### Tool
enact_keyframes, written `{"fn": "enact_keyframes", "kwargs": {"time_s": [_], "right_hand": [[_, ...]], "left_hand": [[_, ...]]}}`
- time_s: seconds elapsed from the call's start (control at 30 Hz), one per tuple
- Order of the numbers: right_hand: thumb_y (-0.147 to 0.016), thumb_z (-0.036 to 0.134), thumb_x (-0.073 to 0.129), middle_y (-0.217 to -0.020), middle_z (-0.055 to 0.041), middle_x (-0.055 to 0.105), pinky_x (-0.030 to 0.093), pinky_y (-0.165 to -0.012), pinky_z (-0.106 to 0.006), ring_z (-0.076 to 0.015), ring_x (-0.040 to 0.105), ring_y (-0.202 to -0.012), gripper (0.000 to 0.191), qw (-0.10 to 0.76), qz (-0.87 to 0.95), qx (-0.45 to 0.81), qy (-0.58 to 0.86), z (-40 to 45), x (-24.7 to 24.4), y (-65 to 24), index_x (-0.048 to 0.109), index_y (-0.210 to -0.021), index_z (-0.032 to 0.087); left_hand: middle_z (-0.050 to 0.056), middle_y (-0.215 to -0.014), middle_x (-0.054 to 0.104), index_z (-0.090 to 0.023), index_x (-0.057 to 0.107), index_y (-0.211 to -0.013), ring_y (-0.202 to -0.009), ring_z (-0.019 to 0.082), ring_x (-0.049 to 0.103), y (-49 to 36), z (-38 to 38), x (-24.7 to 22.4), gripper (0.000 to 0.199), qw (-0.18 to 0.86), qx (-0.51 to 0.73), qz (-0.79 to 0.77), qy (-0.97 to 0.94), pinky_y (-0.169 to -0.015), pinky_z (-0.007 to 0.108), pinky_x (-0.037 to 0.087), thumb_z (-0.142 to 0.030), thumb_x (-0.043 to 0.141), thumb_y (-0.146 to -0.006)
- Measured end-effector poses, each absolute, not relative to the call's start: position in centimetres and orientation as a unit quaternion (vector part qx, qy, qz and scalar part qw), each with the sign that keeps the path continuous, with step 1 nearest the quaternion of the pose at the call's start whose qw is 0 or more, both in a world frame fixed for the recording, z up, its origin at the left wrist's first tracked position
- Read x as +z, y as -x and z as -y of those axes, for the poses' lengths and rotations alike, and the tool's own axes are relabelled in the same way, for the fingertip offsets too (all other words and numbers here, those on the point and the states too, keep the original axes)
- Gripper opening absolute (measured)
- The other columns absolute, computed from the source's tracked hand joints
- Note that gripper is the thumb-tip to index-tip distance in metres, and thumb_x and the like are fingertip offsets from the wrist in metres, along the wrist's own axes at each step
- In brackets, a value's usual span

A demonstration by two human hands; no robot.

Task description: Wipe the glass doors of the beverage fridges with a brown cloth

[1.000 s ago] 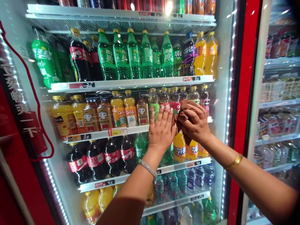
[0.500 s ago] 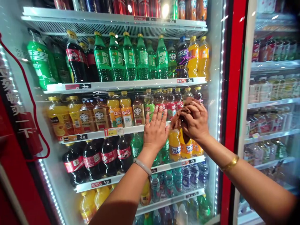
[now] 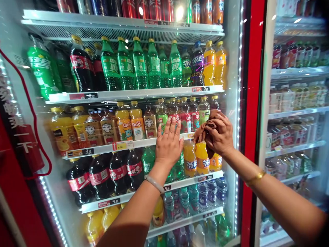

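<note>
Although the right hand [image 3: 222, 137] covers much of it, I can make out the brown cloth [image 3: 201, 133], bunched before the shelves [image 3: 133, 94] of drinks; the right fingers [image 3: 222, 120] are curled over and around it, their tips lost to me among its folds. Left of the cloth, the left hand [image 3: 168, 147] lies flat, fingers straight, slightly parted and holding nothing; what its palm may touch is hidden from me. Below the cloth, the orange bottles [image 3: 190, 158] are partly covered. Far above the cloth, red cans [image 3: 155, 9] are cut off; well to its right, farther bottles [image 3: 296, 94] blur.
</note>
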State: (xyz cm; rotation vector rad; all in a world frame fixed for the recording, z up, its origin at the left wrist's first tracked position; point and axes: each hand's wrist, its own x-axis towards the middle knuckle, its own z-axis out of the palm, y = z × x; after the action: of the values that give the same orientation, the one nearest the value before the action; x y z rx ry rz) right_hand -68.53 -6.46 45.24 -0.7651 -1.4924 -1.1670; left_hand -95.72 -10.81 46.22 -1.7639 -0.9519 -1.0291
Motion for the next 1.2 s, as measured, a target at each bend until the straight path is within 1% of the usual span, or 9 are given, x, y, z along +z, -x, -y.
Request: {"fn": "enact_keyframes", "kwargs": {"time_s": [0.17, 0.33, 0.47, 0.6, 0.7, 0.83, 0.97, 1.1, 1.2], "right_hand": [[-0.085, 0.036, 0.065, -0.128, -0.0051, 0.055, 0.042, -0.117, -0.053, -0.0283, 0.048, -0.136, 0.024, 0.565, 0.593, -0.478, 0.317, 4.6, 48.6, 64.4, 0.066, -0.108, 0.029], [-0.089, 0.035, 0.058, -0.137, -0.0122, 0.047, 0.043, -0.111, -0.064, -0.0358, 0.044, -0.136, 0.03, 0.633, 0.469, -0.473, 0.394, 4.5, 43.0, 64.5, 0.063, -0.117, 0.026], [-0.088, 0.029, 0.063, -0.134, -0.0111, 0.051, 0.041, -0.116, -0.062, -0.0342, 0.043, -0.14, 0.033, 0.57, 0.539, -0.483, 0.388, 6.4, 41.3, 65.5, 0.06, -0.121, 0.027], [-0.089, 0.025, 0.063, -0.125, -0.0065, 0.059, 0.041, -0.118, -0.054, -0.0282, 0.049, -0.135, 0.021, 0.454, 0.678, -0.487, 0.31, 6.7, 46.4, 61.3, 0.065, -0.11, 0.028], [-0.09, 0.034, 0.062, -0.12, -0.0093, 0.06, 0.044, -0.111, -0.052, -0.0279, 0.054, -0.123, 0.018, 0.525, 0.614, -0.451, 0.379, 5.3, 47.9, 56.8, 0.067, -0.105, 0.025], [-0.088, 0.037, 0.06, -0.14, -0.0139, 0.047, 0.035, -0.113, -0.066, -0.0367, 0.042, -0.136, 0.031, 0.634, 0.452, -0.395, 0.488, 4.3, 41.8, 56.6, 0.065, -0.115, 0.024], [-0.087, 0.029, 0.06, -0.14, -0.0142, 0.046, 0.035, -0.115, -0.067, -0.0358, 0.042, -0.137, 0.035, 0.619, 0.482, -0.398, 0.476, 5.7, 36.8, 62.0, 0.06, -0.122, 0.025], [-0.089, 0.029, 0.062, -0.137, -0.0106, 0.05, 0.037, -0.118, -0.058, -0.0328, 0.039, -0.144, 0.03, 0.548, 0.591, -0.434, 0.402, 6.5, 40.3, 64.3, 0.062, -0.119, 0.028], [-0.09, 0.03, 0.063, -0.131, -0.0084, 0.054, 0.038, -0.119, -0.056, -0.0306, 0.043, -0.139, 0.022, 0.562, 0.599, -0.431, 0.373, 5.9, 42.2, 63.1, 0.066, -0.112, 0.028]], "left_hand": [[0.009, -0.173, 0.015, -0.018, 0.003, -0.166, -0.162, 0.024, 0.009, 92.3, 11.5, 46.2, 0.079, 0.39, -0.446, 0.391, 0.704, -0.132, 0.057, -0.002, -0.036, 0.046, -0.103], [0.005, -0.172, 0.02, -0.015, 0.013, -0.166, -0.162, 0.021, 0.008, 86.3, 11.2, 46.8, 0.072, 0.394, -0.405, 0.332, 0.755, -0.134, 0.053, 0.012, -0.042, 0.039, -0.104], [0.004, -0.172, 0.022, -0.013, 0.022, -0.164, -0.162, 0.021, 0.013, 83.6, 9.7, 46.1, 0.063, 0.428, -0.361, 0.314, 0.767, -0.133, 0.049, 0.016, -0.036, 0.032, -0.106], [0.005, -0.173, 0.019, -0.013, 0.016, -0.165, -0.161, 0.021, 0.016, 83.3, 8.7, 45.1, 0.065, 0.439, -0.351, 0.314, 0.766, -0.134, 0.047, 0.015, -0.034, 0.032, -0.106], [0.005, -0.173, 0.016, -0.012, 0.013, -0.165, -0.161, 0.022, 0.016, 83.4, 8.6, 44.9, 0.067, 0.432, -0.352, 0.313, 0.769, -0.134, 0.047, 0.012, -0.032, 0.034, -0.105], [0.003, -0.173, 0.017, -0.013, 0.01, -0.165, -0.162, 0.021, 0.006, 83.3, 8.6, 44.9, 0.069, 0.427, -0.354, 0.314, 0.771, -0.135, 0.046, 0.01, -0.032, 0.037, -0.104], [0.005, -0.174, 0.017, -0.012, 0.007, -0.165, -0.162, 0.022, 0.005, 83.3, 8.7, 45.0, 0.07, 0.416, -0.35, 0.313, 0.779, -0.135, 0.049, 0.01, -0.031, 0.035, -0.104], [0.007, -0.174, 0.016, -0.014, 0.011, -0.166, -0.162, 0.024, 0.012, 83.3, 9.1, 45.3, 0.065, 0.389, -0.34, 0.313, 0.797, -0.134, 0.05, 0.008, -0.033, 0.03, -0.106], [0.007, -0.174, 0.016, -0.016, 0.015, -0.166, -0.162, 0.024, 0.013, 83.4, 9.3, 45.5, 0.064, 0.382, -0.333, 0.313, 0.803, -0.134, 0.05, 0.006, -0.033, 0.03, -0.106]]}}
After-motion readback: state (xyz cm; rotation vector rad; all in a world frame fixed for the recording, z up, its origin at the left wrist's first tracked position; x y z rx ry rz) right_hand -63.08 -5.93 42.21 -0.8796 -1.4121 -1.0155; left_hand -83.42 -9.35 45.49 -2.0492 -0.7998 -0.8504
